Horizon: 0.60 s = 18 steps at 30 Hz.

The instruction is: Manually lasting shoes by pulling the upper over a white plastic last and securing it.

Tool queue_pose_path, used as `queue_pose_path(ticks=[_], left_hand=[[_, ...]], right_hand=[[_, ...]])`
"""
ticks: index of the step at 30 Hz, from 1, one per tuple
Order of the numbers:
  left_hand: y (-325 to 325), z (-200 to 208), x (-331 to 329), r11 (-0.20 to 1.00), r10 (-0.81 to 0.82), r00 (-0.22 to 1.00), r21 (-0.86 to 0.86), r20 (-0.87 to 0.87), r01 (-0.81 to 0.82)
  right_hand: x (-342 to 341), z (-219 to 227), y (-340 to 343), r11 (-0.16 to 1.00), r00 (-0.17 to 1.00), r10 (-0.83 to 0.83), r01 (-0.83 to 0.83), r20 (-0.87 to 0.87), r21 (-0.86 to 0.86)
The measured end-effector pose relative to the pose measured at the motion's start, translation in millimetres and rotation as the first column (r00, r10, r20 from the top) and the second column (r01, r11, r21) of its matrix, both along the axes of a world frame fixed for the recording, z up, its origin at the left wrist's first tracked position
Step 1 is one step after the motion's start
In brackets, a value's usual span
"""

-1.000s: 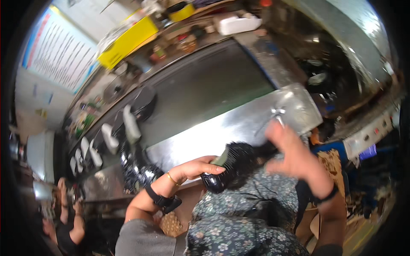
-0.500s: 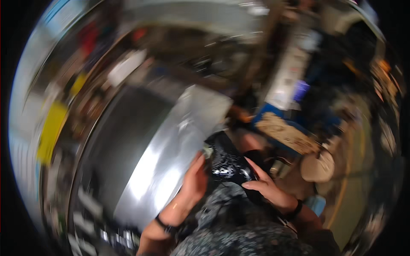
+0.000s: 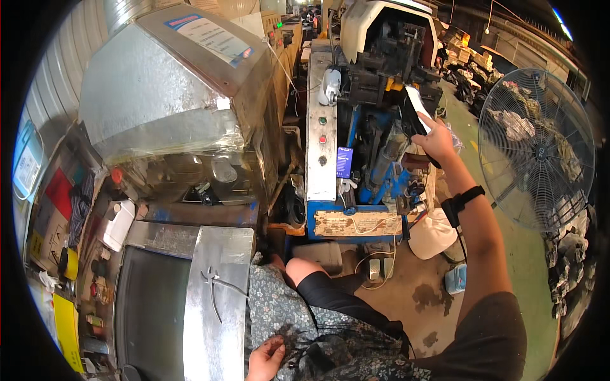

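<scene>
My right hand is stretched out to the machine at the upper right. Its fingers are closed on a black piece; a white strip rises beside it toward the machine's dark head. The piece is partly hidden, so its kind is unclear. My left hand is low in the picture against the floral apron on my lap. Its fingers are curled in, and nothing shows in them. A bent dark wire-like thing lies on the metal plate at my left.
A white control panel with buttons fronts the machine. Left stands a large metal hood above a dark belt. A big caged fan is at the right. On the floor are a cream sack, a blue container and pedals.
The view has swung toward the machine. Both hands were together at a glossy black thing; now my right hand reaches out and my left has dropped to my lap.
</scene>
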State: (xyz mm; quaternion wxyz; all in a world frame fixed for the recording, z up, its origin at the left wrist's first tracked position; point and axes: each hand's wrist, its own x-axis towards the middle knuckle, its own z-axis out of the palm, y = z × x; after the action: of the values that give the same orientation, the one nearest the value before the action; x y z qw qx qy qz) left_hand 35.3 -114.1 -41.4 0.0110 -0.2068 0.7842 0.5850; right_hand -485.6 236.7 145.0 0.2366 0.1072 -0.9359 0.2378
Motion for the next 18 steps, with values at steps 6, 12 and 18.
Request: queue_pose_path(ticks=[6,12,18], left_hand=[[9.2,1.3,-14.1,0.971,-0.065,0.997,-0.228,0.028,0.070],[14.9,29.8,-40.8,0.912,-0.256,0.957,-0.293,0.136,0.286],[21.8,13.6,-13.0,0.969,-0.130,0.990,-0.207,0.054,0.138]], right_hand=[[-39.2,-4.4,27.6,0.992,0.986,0.059,-0.075,0.155,0.097],[-16.9,-35.4,-13.0,0.889,0.998,-0.066,0.067,-0.017,0.454],[-6.4,-33.2,-25.9,0.983,0.999,0.036,-0.043,0.040,0.176]])
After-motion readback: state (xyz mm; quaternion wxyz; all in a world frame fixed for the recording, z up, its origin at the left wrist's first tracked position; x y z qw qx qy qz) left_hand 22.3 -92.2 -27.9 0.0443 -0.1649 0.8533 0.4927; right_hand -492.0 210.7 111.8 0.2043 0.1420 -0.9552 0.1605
